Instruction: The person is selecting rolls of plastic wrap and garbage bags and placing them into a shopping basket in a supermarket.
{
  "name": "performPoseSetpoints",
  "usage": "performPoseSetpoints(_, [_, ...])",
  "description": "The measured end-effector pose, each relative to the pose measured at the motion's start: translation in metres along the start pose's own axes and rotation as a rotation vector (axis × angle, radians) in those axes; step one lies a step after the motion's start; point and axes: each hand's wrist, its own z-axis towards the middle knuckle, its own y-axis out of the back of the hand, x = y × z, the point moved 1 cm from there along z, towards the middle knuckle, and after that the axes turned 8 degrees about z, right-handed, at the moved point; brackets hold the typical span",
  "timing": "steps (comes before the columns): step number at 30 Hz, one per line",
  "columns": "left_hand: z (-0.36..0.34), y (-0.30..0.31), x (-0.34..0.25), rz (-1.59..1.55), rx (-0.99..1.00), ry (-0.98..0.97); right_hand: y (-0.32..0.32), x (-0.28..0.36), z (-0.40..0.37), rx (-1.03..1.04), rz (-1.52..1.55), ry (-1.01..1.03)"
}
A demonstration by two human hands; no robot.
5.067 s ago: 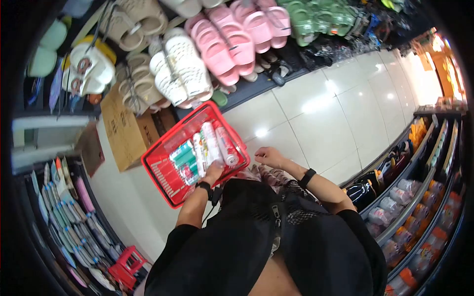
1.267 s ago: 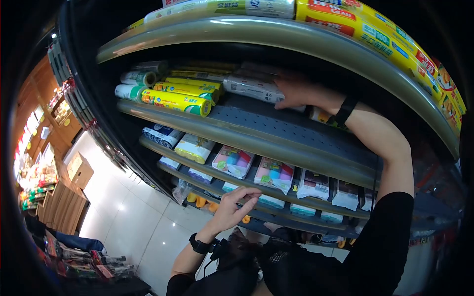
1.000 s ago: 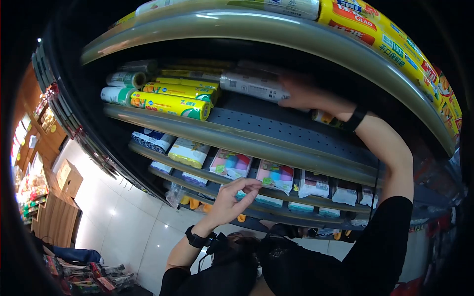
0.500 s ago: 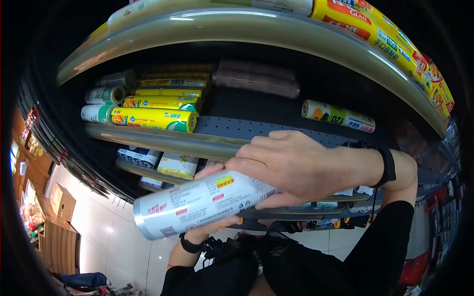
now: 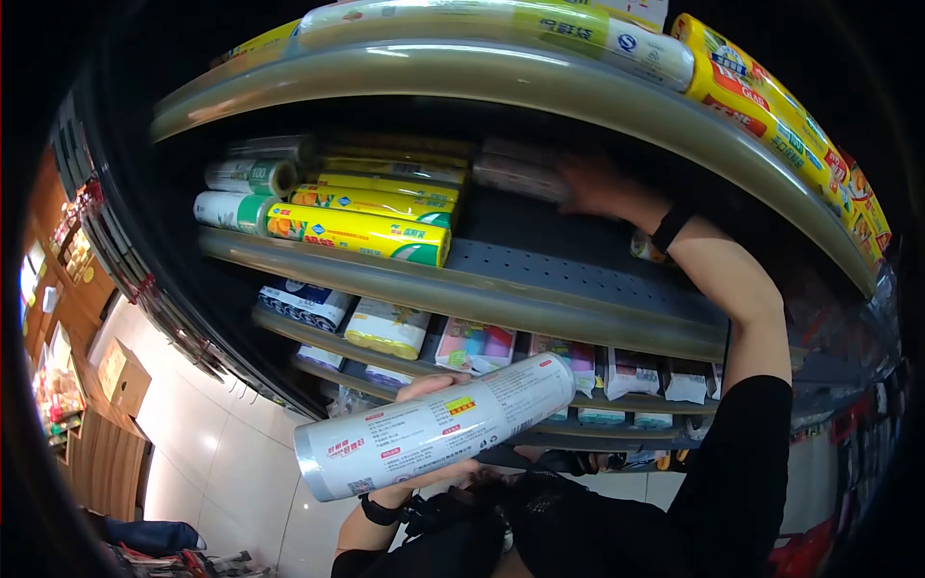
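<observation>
My left hand (image 5: pixel 451 474) is wrapped around a thick white roll (image 5: pixel 438 424) with red and black print, holding it from beneath and behind, low in front of the shelves. The roll tilts, its right end higher. My right hand (image 5: pixel 605 186) reaches deep into the dark middle shelf, right at the end of the pale, dim rolls (image 5: pixel 520 175) at the back. Its fingers are blurred and shadowed, so I cannot tell whether they grip a roll. Below that forearm, a small printed roll (image 5: pixel 647 248) is partly hidden.
Yellow bag rolls (image 5: pixel 356 231) and white-green rolls (image 5: pixel 231 212) lie at the middle shelf's left. The upper shelf's curved front edge (image 5: pixel 462 72) arches over my right arm, with Glad packs (image 5: pixel 747 91) on it. Lower shelves hold pink packs (image 5: pixel 475 344). A cardboard box (image 5: pixel 123 376) stands left.
My right hand has left the white roll and moved up and back into the middle shelf. My left hand keeps the roll, which appears slightly further right and lower. The view has shifted.
</observation>
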Motion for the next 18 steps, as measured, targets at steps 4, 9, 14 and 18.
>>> performPoseSetpoints(4, [-0.002,0.004,0.001,-0.094,0.026,0.071,-0.012,-0.008,0.002,0.077,-0.097,-0.105])
performPoseSetpoints(9, [0.0,0.006,0.012,-0.103,0.134,0.096,0.003,0.003,-0.007,0.063,-0.133,-0.182])
performPoseSetpoints(14, [0.017,-0.015,0.032,-0.104,0.314,0.045,0.072,0.075,-0.057,-0.271,-0.205,-0.008])
performPoseSetpoints(18, [0.018,-0.037,0.044,-0.217,0.388,0.131,0.1,0.13,-0.095,-0.355,-0.104,0.153])
